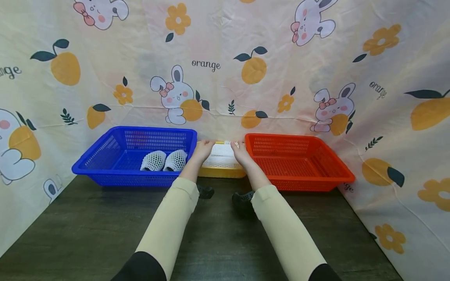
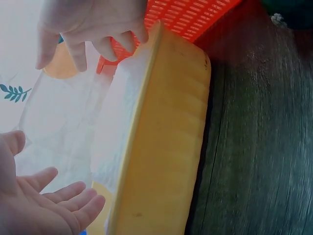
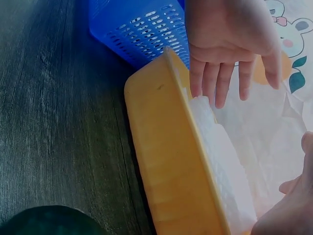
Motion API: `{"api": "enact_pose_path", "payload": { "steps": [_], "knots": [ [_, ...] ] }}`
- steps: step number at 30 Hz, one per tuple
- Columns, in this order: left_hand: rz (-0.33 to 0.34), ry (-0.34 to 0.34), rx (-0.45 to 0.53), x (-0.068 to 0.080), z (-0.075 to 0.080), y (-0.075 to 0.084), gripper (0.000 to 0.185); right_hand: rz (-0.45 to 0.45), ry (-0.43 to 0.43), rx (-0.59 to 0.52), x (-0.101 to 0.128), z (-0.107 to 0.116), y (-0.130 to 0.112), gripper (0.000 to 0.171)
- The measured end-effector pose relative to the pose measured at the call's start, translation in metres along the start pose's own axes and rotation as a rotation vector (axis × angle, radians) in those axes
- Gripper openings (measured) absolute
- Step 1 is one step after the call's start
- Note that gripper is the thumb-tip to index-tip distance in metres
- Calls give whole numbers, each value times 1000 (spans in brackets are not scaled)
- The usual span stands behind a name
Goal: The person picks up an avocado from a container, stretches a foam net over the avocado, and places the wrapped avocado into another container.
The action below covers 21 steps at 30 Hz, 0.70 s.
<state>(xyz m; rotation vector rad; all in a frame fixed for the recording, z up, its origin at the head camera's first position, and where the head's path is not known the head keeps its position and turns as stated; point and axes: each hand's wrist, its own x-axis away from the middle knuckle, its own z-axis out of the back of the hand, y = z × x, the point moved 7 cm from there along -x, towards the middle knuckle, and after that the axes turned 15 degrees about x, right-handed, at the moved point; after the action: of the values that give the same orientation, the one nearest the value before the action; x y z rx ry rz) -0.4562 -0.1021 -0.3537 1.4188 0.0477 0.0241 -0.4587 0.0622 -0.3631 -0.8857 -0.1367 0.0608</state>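
Note:
A yellow tray (image 1: 221,172) stands between a blue basket (image 1: 123,179) and a red basket (image 1: 299,182) at the back of the table. White foam netting (image 1: 220,155) fills the tray. My left hand (image 1: 204,148) and right hand (image 1: 240,151) both reach over it from either side. In the left wrist view my left hand (image 2: 46,203) lies palm-up with straight fingers beside the white foam netting (image 2: 122,112), while the right hand (image 2: 90,29) hangs loosely above. In the right wrist view the left hand's fingers (image 3: 215,83) touch the netting (image 3: 220,161) inside the yellow tray (image 3: 166,161).
Two objects wrapped in white foam net (image 1: 153,160) (image 1: 175,160) lie in the blue basket. The red basket shows nothing inside. A printed cloth (image 1: 225,66) forms the back and side walls. Bare dark wooden table (image 1: 88,234) lies in front.

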Motion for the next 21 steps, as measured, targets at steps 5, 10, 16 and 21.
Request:
{"api": "enact_pose_path", "payload": {
  "steps": [5, 10, 16, 21],
  "knots": [
    [-10, 11, 85, -2, -4, -6, 57, -6, 14, -6, -3, -4, 4, 69],
    [15, -7, 123, -2, -8, -12, 61, -14, 24, 0, -2, -4, 7, 67],
    [71, -55, 79, -2, -12, -22, 66, -26, 23, -3, -1, -4, 8, 66],
    [106, -68, 49, -3, -13, -24, 68, -31, 20, 7, -1, -6, 8, 67]
  ]
}}
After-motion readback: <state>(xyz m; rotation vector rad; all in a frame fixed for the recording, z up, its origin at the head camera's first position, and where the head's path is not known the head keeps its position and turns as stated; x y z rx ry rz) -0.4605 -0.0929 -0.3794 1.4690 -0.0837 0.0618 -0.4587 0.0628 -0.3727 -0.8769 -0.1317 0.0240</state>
